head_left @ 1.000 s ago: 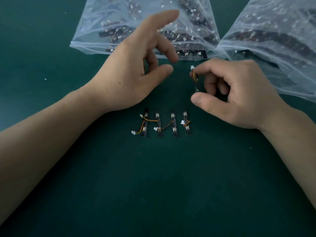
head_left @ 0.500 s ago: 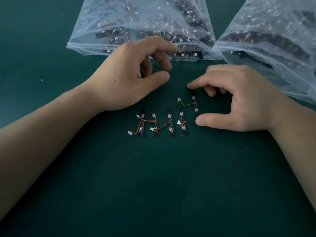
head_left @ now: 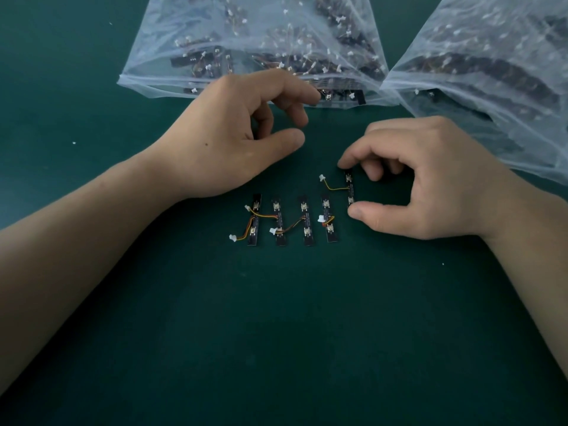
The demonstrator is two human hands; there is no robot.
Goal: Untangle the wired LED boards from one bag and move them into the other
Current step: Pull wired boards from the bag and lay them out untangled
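Several small black LED boards (head_left: 304, 221) with orange wires and white plugs lie side by side in a row on the green mat. My right hand (head_left: 430, 179) pinches one more board (head_left: 349, 189) end to end between forefinger and thumb, at the right end of the row and slightly farther back; its wire and plug trail left. My left hand (head_left: 233, 136) hovers behind the row with loosely curled fingers, holding nothing. One clear bag (head_left: 255, 41) full of tangled boards lies at the back centre. A second clear bag (head_left: 491, 72) with boards lies at the back right.
The green mat (head_left: 276, 333) stretches toward me in front of the row. Both forearms reach in from the lower corners. A few white specks lie on the mat at the left and right.
My right hand has brought the board down from the air onto the mat beside the row. My left hand has dropped lower and its fingers have curled in.
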